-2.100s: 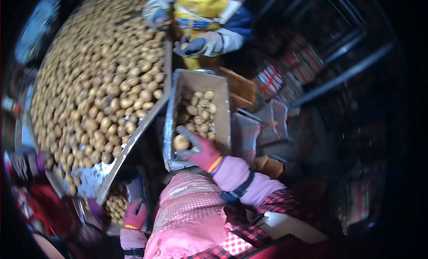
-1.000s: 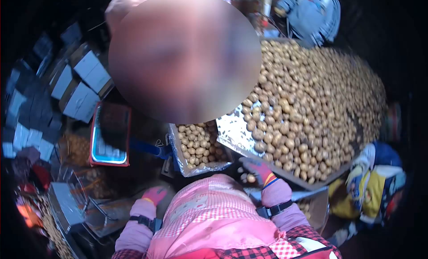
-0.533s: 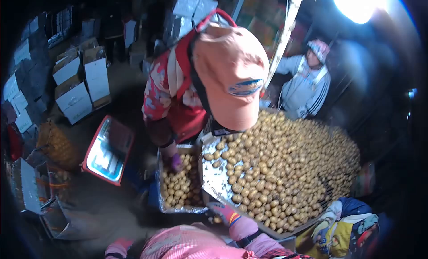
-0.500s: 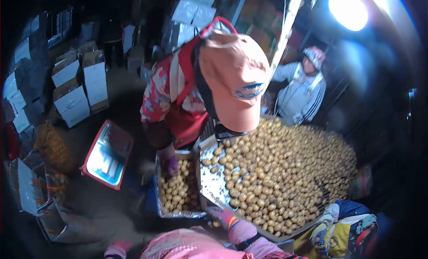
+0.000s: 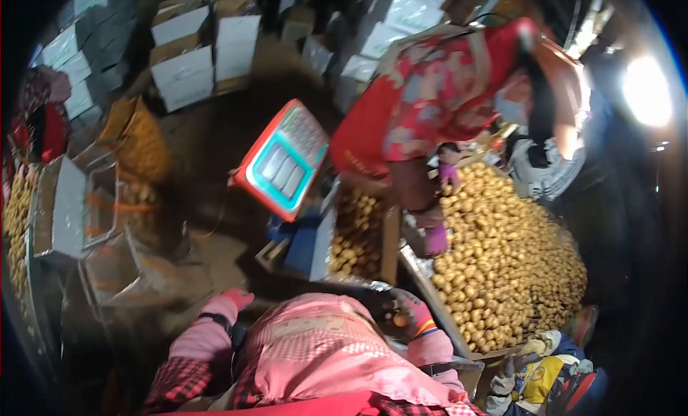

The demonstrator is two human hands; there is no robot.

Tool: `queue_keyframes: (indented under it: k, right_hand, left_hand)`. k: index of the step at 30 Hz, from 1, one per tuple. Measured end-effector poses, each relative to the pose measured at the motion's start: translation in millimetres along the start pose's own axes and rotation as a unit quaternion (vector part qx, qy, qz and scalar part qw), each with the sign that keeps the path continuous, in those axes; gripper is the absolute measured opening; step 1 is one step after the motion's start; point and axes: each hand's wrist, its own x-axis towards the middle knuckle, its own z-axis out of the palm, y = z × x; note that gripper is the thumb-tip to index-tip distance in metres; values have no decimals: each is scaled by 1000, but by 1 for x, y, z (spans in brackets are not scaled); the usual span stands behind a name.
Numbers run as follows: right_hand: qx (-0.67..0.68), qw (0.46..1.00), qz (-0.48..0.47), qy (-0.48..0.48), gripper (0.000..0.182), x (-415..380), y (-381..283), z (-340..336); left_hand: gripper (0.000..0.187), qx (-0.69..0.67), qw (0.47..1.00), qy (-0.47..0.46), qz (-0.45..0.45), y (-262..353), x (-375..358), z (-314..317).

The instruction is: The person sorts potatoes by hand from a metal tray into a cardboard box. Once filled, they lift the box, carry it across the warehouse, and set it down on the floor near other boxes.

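Observation:
My right hand (image 5: 411,310), in a glove with a striped cuff, is closed at the near corner of a carton (image 5: 389,252) part-filled with small potatoes (image 5: 352,237). A potato (image 5: 400,319) shows at its fingers. To the right, a big heap of potatoes (image 5: 494,258) covers a rimmed sorting table (image 5: 423,281). My left hand (image 5: 233,299), gloved in pink, hangs beside my pink apron (image 5: 315,326). Its fingers look stretched out, with nothing visible in them. The carton stands by a scale display (image 5: 283,161) with a red frame.
A co-worker in a red apron (image 5: 362,140) bends over the heap, a purple-gloved hand (image 5: 436,240) on the potatoes. White cartons (image 5: 183,75) stand behind. An open carton (image 5: 68,208) and an orange sack (image 5: 136,140) are at left. Another person's gloved hand (image 5: 509,366) shows at lower right.
My view has turned left and down, so the scale and cartons appear further right. The co-worker's hand has moved from the carton to the heap. My right hand remains near the carton's corner.

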Motion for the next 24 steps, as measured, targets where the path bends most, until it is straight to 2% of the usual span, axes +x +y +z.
queue_keyframes:
  k: [1,3,4,5,6,7,9,12,15,16,18,19,21,22,24]
  right_hand:
    - [1,999,33,16,39,-6,-11,16]
    - [41,998,45,9,38,-1,-3,22]
    - [76,997,4,-21,36,2,2,23]
    - [111,992,-38,-51,34,8,8,20]
    - [173,982,-28,-64,37,16,12,14]
    - [271,962,23,-13,35,23,14,15]
    - [307,951,42,-12,37,29,21,15]
    - [301,951,32,-57,48,27,5,32]
    - [294,953,17,-69,47,34,-16,40]
    - [277,958,13,-72,44,50,-3,27]
    - [256,964,19,-71,39,65,15,8]
    - [223,972,21,-77,39,66,18,4]
    - [215,975,32,-56,37,53,13,5]
    - [246,967,63,-25,39,53,18,2]
    - [266,958,106,13,42,58,32,-4]
  left_hand:
    - [67,41,998,30,-44,-11,1,2]
    - [68,-9,993,-45,-105,-21,-19,-9]
    - [68,-6,993,-50,-111,-41,-14,-2]
    - [66,18,994,-17,-107,-74,-3,12]
    - [65,42,994,17,-103,-93,0,20]
    - [65,43,993,16,-110,-97,-5,19]
    - [66,26,988,2,-152,-101,-14,19]
    - [68,21,987,-18,-161,-73,-37,6]
    - [67,39,990,9,-137,-86,-22,20]
    - [67,46,989,4,-138,-86,-18,21]
    - [66,103,985,91,-99,-81,-14,29]
    - [66,111,986,74,-99,-68,-25,28]
    - [67,-49,993,29,-105,-25,-44,3]
    - [67,-43,988,-17,-150,-19,-42,-2]
    - [67,-24,989,5,-145,-17,-46,2]
